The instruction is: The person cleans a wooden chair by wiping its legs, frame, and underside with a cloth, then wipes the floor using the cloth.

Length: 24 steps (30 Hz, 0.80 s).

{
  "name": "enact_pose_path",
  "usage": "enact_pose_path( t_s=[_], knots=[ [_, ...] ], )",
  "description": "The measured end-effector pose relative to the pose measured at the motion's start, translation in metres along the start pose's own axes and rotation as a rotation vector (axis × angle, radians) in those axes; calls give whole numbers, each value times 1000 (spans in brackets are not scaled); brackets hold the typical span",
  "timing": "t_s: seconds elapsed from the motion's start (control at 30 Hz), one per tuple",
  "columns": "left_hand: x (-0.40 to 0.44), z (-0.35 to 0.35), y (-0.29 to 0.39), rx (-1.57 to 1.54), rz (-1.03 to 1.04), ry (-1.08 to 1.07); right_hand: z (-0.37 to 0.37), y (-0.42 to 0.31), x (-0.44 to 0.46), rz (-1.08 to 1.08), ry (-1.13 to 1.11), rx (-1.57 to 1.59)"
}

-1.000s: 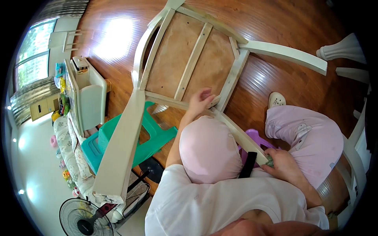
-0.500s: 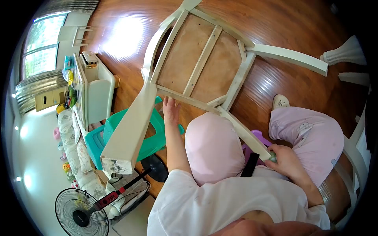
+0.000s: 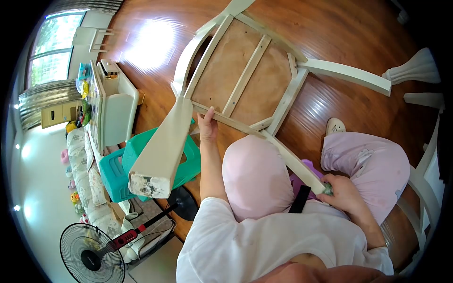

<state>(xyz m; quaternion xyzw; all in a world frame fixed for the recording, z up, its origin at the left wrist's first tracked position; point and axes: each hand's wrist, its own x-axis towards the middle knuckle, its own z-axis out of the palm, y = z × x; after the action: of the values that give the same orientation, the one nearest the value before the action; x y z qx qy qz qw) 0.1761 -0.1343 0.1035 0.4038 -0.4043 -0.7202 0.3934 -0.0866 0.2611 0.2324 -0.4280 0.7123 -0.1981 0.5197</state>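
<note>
An overturned white wooden chair (image 3: 289, 103) shows the bare wood underside of its seat, with one leg resting across my lap. My left hand (image 3: 208, 128) is closed on the side rail of the seat frame, a fingertip over its edge. At the tip of the leg nearest me, my right hand (image 3: 343, 192) is closed around a small greenish piece (image 3: 328, 189), whose kind I cannot make out. That piece touches the leg end. Another leg points toward me at the left, its foot end worn and dark-spotted.
Left of the chair are a teal plastic stool (image 3: 141, 153) and a standing fan (image 3: 92, 259). A purple object (image 3: 295, 184) is partly hidden behind the near leg. More white furniture legs (image 3: 415, 68) stand at the right. A sofa (image 3: 85, 162) lines the far left.
My left hand has moved up to the seat rail and closed on it. The chair has shifted slightly in view. My right hand stays at the leg end.
</note>
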Motion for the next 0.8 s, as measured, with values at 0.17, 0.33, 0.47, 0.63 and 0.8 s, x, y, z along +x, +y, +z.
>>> enact_pose_path(
  t_s=[0.17, 0.33, 0.47, 0.63, 0.8],
  knots=[
    [4, 7, 2, -11, 34, 14, -1, 5, -3, -48, 13, 13],
    [8, 16, 10, -5, 25, 41, -6, 5, -9, 4, 86, 161],
    [16, 30, 26, 41, -30, 95, -8, 11, -13, 97, 107, 354],
    [38, 42, 45, 64, 1, 109, -19, 7, -17, 119, 71, 748],
    [49, 62, 68, 134, -29, 57, -23, 9, -17, 151, 96, 912]
  ],
)
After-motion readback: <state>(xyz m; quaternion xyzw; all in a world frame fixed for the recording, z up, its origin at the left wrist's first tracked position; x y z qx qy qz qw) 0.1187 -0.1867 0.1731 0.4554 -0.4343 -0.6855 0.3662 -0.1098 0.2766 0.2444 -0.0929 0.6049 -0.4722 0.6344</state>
